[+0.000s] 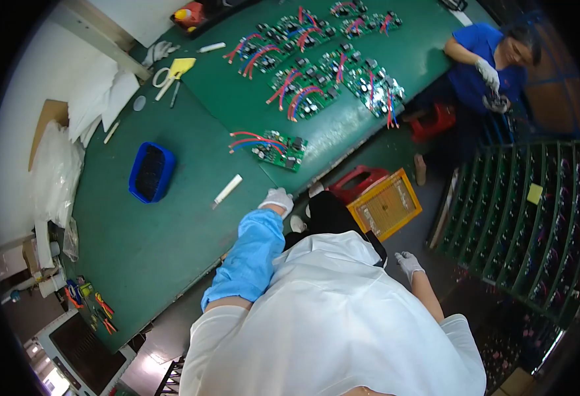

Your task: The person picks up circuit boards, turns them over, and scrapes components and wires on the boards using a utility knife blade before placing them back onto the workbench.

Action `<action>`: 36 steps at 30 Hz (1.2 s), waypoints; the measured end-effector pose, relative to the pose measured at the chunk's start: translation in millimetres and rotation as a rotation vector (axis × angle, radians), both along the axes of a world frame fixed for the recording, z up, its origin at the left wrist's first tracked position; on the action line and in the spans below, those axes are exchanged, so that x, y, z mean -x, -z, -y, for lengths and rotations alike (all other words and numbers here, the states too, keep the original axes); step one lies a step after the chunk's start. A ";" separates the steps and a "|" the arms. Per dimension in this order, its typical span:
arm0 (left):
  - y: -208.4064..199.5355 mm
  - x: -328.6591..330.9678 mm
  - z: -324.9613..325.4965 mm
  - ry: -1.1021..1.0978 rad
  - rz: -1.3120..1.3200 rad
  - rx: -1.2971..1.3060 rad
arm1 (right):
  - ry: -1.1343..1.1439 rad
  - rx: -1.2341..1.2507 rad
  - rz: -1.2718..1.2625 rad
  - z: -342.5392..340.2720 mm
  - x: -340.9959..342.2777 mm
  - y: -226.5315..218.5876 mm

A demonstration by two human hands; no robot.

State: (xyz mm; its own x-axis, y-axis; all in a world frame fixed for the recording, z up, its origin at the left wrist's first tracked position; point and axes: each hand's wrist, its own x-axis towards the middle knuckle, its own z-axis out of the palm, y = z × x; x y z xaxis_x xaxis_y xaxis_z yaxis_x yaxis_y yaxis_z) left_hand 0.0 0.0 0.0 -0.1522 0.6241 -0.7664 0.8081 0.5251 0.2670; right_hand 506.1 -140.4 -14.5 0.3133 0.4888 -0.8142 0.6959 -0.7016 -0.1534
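My left hand [278, 199], in a white glove with a light blue sleeve over the forearm, rests on the green table's near edge. Its fingers look loosely spread and hold nothing visible. Close by on the tabletop lies a white stick-like tool [228, 189]. Just beyond the hand is a single green circuit board [289, 153] with red and blue wires. My right hand [409, 264], also gloved in white, hangs beside my body above the floor, its fingers apart with nothing in them.
Several wired circuit boards [374, 88] cover the table's far part. A blue bin [168, 173] stands left. Red-handled pliers [107, 323] lie at the near left corner. A yellow-framed panel [405, 203] and a red stool [359, 182] stand below the table. A co-worker [467, 45] sits beside a board-filled rack [527, 224].
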 end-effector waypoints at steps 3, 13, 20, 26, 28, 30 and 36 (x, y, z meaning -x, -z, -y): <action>0.7 1.4 -12.1 0.227 0.039 -0.125 | -0.127 -0.039 0.022 -57.9 14.7 -3.3; 5.4 10.4 -34.6 0.139 0.088 0.084 | -0.321 -0.119 -0.036 -236.0 -14.6 56.9; -6.5 -5.6 -40.4 -0.069 -0.041 0.174 | -0.661 0.162 0.069 -334.0 -47.1 138.1; -27.9 -13.4 -51.1 -0.170 -0.192 0.399 | -0.294 0.573 0.248 -384.6 -29.4 164.5; -28.1 -18.2 -57.5 -0.167 -0.199 0.374 | -0.279 0.570 0.274 -372.6 -57.4 184.9; -31.6 -27.9 -50.6 -0.204 -0.210 0.316 | -0.269 0.560 0.291 -354.4 -66.2 210.0; -24.0 -29.8 -57.4 -0.280 -0.163 0.071 | -0.323 0.302 0.011 -286.1 -104.1 253.0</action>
